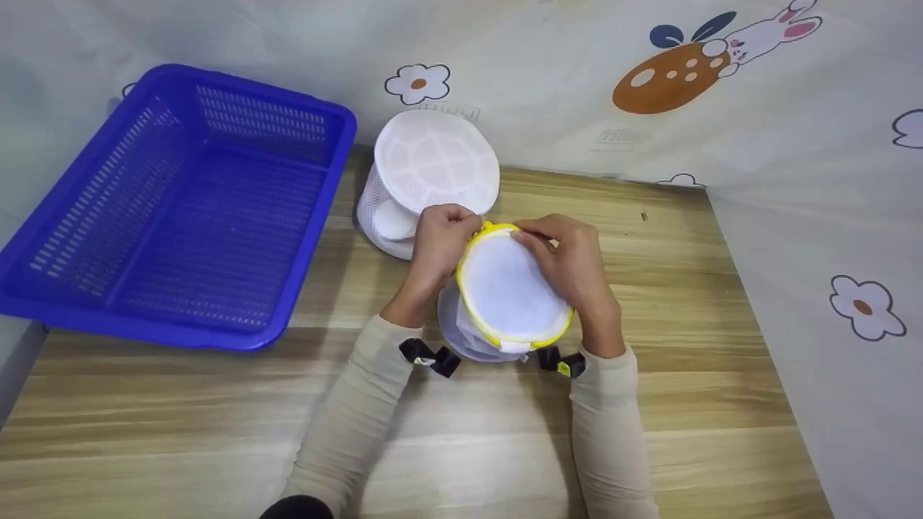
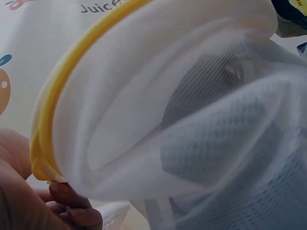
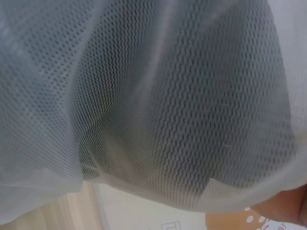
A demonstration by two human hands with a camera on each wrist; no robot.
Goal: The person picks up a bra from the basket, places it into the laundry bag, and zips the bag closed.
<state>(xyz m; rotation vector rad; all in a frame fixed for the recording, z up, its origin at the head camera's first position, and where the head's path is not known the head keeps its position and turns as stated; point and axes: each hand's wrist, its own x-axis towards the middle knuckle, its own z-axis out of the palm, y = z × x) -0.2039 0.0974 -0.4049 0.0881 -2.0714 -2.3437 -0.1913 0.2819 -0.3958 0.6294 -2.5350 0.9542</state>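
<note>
Both hands work on a white mesh laundry bag (image 1: 512,288) with a round top and a yellow edge, held tilted above the table. My left hand (image 1: 443,245) pinches the yellow edge at the far left side; in the left wrist view, its fingertips (image 2: 72,199) are at the end of the yellow band. My right hand (image 1: 573,263) pinches the far rim, with the thumb on the round top. Thin mesh (image 3: 192,105) fills most of the right wrist view, where little of that hand shows. Whether the yellow edge is a zip, I cannot tell.
Behind the left hand stands a second, all-white mesh laundry bag (image 1: 436,162), with a white patch on its side. A large blue plastic basket (image 1: 310,238) sits at the left on the wooden table (image 1: 692,324). A printed wall covering (image 1: 548,79) borders the back and right.
</note>
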